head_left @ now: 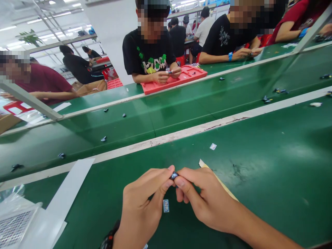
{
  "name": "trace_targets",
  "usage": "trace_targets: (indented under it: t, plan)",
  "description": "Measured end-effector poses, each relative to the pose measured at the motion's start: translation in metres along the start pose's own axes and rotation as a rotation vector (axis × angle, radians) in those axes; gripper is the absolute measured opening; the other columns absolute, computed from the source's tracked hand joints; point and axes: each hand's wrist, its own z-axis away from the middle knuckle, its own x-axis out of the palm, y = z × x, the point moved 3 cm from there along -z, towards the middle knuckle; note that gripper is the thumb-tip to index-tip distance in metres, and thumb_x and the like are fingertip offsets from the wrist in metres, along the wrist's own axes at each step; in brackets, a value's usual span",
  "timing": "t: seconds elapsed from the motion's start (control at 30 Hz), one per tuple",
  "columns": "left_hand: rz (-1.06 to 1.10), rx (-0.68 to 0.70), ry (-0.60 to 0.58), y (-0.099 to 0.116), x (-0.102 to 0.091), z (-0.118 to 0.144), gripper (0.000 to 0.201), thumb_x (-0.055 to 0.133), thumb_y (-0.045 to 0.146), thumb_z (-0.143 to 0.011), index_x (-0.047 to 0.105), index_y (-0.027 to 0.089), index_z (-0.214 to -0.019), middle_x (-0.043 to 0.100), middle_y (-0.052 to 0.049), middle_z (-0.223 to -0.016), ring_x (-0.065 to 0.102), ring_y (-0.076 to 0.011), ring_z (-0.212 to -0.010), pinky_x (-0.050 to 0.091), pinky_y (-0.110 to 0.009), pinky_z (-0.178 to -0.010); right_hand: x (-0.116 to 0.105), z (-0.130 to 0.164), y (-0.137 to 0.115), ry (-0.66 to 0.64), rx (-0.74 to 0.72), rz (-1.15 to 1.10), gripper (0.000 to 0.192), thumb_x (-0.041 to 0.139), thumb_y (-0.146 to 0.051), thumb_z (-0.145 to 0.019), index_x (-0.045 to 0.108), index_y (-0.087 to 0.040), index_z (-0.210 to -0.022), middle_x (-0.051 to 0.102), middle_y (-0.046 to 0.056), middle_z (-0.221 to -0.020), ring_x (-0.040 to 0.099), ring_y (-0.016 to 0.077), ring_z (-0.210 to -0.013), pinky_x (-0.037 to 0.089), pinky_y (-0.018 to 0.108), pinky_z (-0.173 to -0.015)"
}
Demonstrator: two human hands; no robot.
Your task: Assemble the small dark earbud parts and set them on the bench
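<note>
a small dark piece (174,175) is held up over the green bench (272,186), between the two hands. on its left side it is gripped by the thumb and fingers of the left hand (141,200), with a dark wristband (111,238) worn behind; on its right side it is pinched by the thumb and fingers of the right hand (210,199). just below the piece in view, a blue-edged label (166,206) is seen on the bench. to the right of the piece, a yellowish strip (221,182) is partly covered by the right forearm, and beyond it a second label (213,146) is seen. well to the left of the piece, a white sheet (70,190) is laid. beyond the piece, dark parts (103,139) are scattered past a pale ledge (160,140), and farther off a red tray (192,72) is leaned over by a co-worker (153,52).
</note>
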Motion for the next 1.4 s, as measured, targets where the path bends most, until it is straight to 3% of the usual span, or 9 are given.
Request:
trace_targets:
  t: [0.27,0.7,0.9,1.03,1.2,1.4]
  plan:
    - [0.022,0.049,-0.047,0.0017,-0.0014,0.0005,0.038,0.061,0.006,-0.090,0.074,0.030,-0.117,0.079,-0.001,-0.091,0.071,-0.0143,-0.075,0.056,-0.021,-0.064,-0.0011,0.0002,-0.0008,0.002,-0.056,0.026,0.033,0.041,-0.020,-0.102,0.051,-0.021,-0.070,0.057,-0.004,-0.059,0.054,0.0089,-0.052,0.040,0.021,-0.055]
    - [0.066,-0.010,0.030,0.0013,-0.0018,0.0026,0.028,0.067,0.008,-0.088,0.077,0.025,-0.108,0.079,0.000,-0.087,0.071,-0.0131,-0.069,0.056,-0.019,-0.061,0.0009,0.0019,-0.0036,0.005,0.011,-0.095,0.039,0.037,-0.029,-0.104,0.051,-0.021,-0.069,0.059,-0.003,-0.058,0.056,0.0091,-0.052,0.042,0.019,-0.052]
    - [0.003,0.076,-0.015,0.0005,0.0013,0.0047,0.039,0.061,0.003,-0.089,0.072,0.027,-0.117,0.078,0.000,-0.092,0.071,-0.0135,-0.080,0.056,-0.019,-0.069,0.0022,0.0024,-0.0020,0.032,-0.065,0.018,0.034,0.039,-0.022,-0.102,0.048,-0.021,-0.070,0.057,-0.003,-0.060,0.052,0.0090,-0.052,0.041,0.021,-0.055]
    - [-0.069,0.143,0.015,0.0012,0.0022,0.0072,0.039,0.061,-0.001,-0.088,0.073,0.024,-0.115,0.076,-0.001,-0.092,0.070,-0.0133,-0.080,0.055,-0.019,-0.070,0.0028,0.0013,-0.0016,0.035,-0.059,0.025,0.034,0.040,-0.020,-0.102,0.046,-0.021,-0.069,0.055,-0.004,-0.057,0.051,0.0082,-0.049,0.039,0.020,-0.052]
    - [-0.012,0.076,-0.024,0.0001,0.0007,0.0050,0.039,0.061,0.003,-0.090,0.072,0.028,-0.118,0.076,0.001,-0.092,0.069,-0.0116,-0.076,0.054,-0.017,-0.066,0.0013,0.0013,-0.0028,-0.002,-0.038,-0.022,0.034,0.040,-0.022,-0.102,0.047,-0.020,-0.069,0.056,-0.004,-0.058,0.053,0.0078,-0.052,0.039,0.019,-0.054]
    - [0.009,0.099,0.001,-0.0006,0.0026,0.0067,0.045,0.061,0.000,-0.089,0.070,0.029,-0.122,0.075,0.001,-0.092,0.068,-0.0121,-0.080,0.054,-0.018,-0.069,0.0009,0.0023,-0.0034,0.007,-0.026,-0.032,0.033,0.039,-0.021,-0.103,0.048,-0.020,-0.070,0.057,-0.004,-0.060,0.053,0.0080,-0.053,0.039,0.018,-0.054]
